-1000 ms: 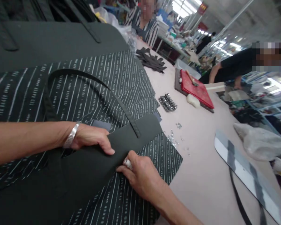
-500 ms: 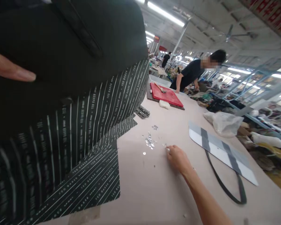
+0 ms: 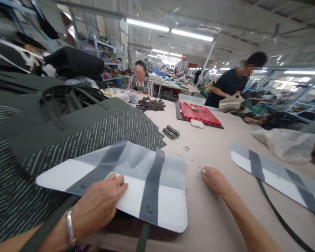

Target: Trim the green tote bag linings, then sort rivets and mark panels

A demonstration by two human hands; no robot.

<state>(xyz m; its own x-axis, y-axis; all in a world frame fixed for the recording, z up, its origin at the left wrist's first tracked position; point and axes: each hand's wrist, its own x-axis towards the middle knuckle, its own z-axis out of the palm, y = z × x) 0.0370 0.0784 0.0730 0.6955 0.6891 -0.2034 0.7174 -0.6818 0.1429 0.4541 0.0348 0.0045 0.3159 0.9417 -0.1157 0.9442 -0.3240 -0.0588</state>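
Note:
My left hand point(image 3: 99, 204), with a silver bracelet at the wrist, lies palm down with fingers spread on a white and grey bag panel point(image 3: 136, 178) crossed by two dark grey straps. That panel rests on the near edge of the table, partly over a stack of dark striped panels point(image 3: 76, 140). My right hand point(image 3: 215, 180) rests on the beige table point(image 3: 212, 217), its fingertips pinched at small shiny metal bits point(image 3: 189, 155) scattered there. What the fingers hold is too small to make out.
A second white and grey panel point(image 3: 273, 176) with a black strap lies at the right. Farther back sit a cluster of metal fittings point(image 3: 171, 132), a red cutting mat point(image 3: 199, 113) with a hammer, and a clear plastic bag point(image 3: 288, 143). Two other people work at the far side.
The dark striped panel that my left hand lifted is now laid back on the stack. A white and grey panel now lies under my left hand. My right hand stays at the metal bits.

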